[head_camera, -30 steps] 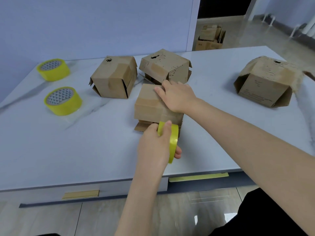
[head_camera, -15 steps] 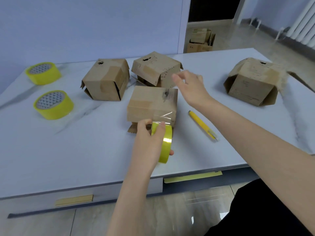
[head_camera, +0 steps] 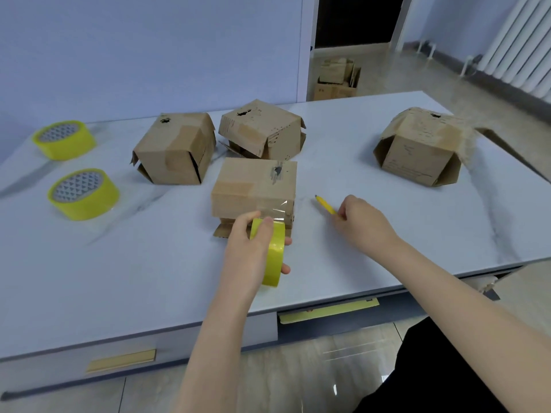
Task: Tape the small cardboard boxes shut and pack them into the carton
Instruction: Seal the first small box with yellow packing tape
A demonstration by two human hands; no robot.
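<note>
Two rolls of yellow tape are seen lying flat at the left end of the desk (head_camera: 167, 263), the far roll (head_camera: 64, 139) near the back edge and the near roll (head_camera: 84, 193) just in front of it, the two apart. To their right, a small cardboard box (head_camera: 176, 149) is set on the desk with a loose flap showing at its lower left corner. Beside it, toward the back, a second small box (head_camera: 261, 128) is tilted, with a torn hole in its top. In front of these, the middle box (head_camera: 255, 189) is placed nearest the desk's front edge, and a clear strip of tape (head_camera: 275, 208) is stretched from its near face down to a yellow tape roll (head_camera: 272, 253). That roll is held upright on edge in the left hand (head_camera: 247, 251), whose grip is closed around it, thumb over the top and fingers wrapped under the far side. Further right, a yellow pen-like tool (head_camera: 325, 205), possibly a cutter, is pinched at its near end by the right hand (head_camera: 362, 223), fingers curled shut on it; its tip is pointed toward the middle box. At the far right, a larger box (head_camera: 417, 150) is seen with its flaps splayed outward. Beyond the desk, a carton (head_camera: 337, 81) filled with cardboard is left on the floor.
</note>
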